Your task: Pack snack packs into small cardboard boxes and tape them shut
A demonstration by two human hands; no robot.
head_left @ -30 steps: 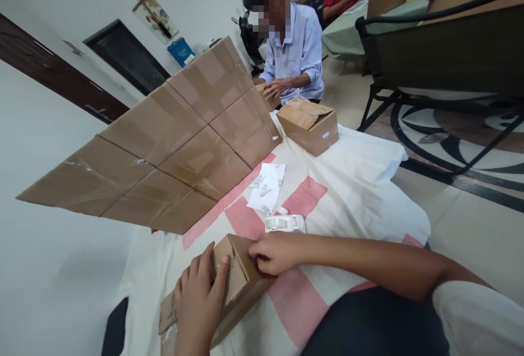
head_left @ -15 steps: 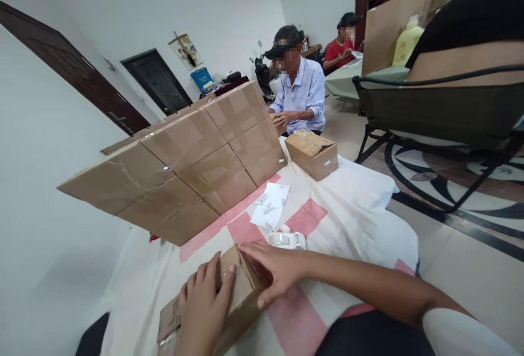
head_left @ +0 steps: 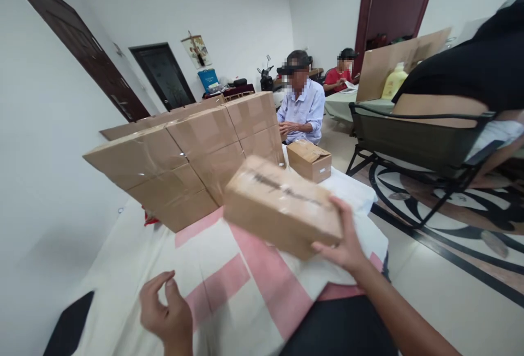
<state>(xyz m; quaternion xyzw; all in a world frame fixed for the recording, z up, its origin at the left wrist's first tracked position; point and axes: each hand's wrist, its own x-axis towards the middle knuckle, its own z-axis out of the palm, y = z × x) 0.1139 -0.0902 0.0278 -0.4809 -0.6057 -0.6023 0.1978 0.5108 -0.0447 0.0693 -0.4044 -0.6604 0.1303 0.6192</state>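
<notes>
My right hand (head_left: 346,241) grips the near end of a taped cardboard box (head_left: 280,206) and holds it up in the air above the white and pink cloth (head_left: 229,285). The box is blurred by motion. My left hand (head_left: 166,312) hovers low over the cloth at the bottom, empty, with its fingers loosely curled and apart. A wall of stacked cardboard boxes (head_left: 184,154) stands just beyond the lifted box.
A person in a light blue shirt (head_left: 301,107) sits behind the stack, with a small cardboard box (head_left: 310,160) in front. Another person in red (head_left: 339,75) sits at a far table. A dark folding chair (head_left: 413,143) stands at the right on the tiled floor.
My right hand has lifted the box off the cloth and swung it up and to the right. My left hand has let go of it. The view has tilted up.
</notes>
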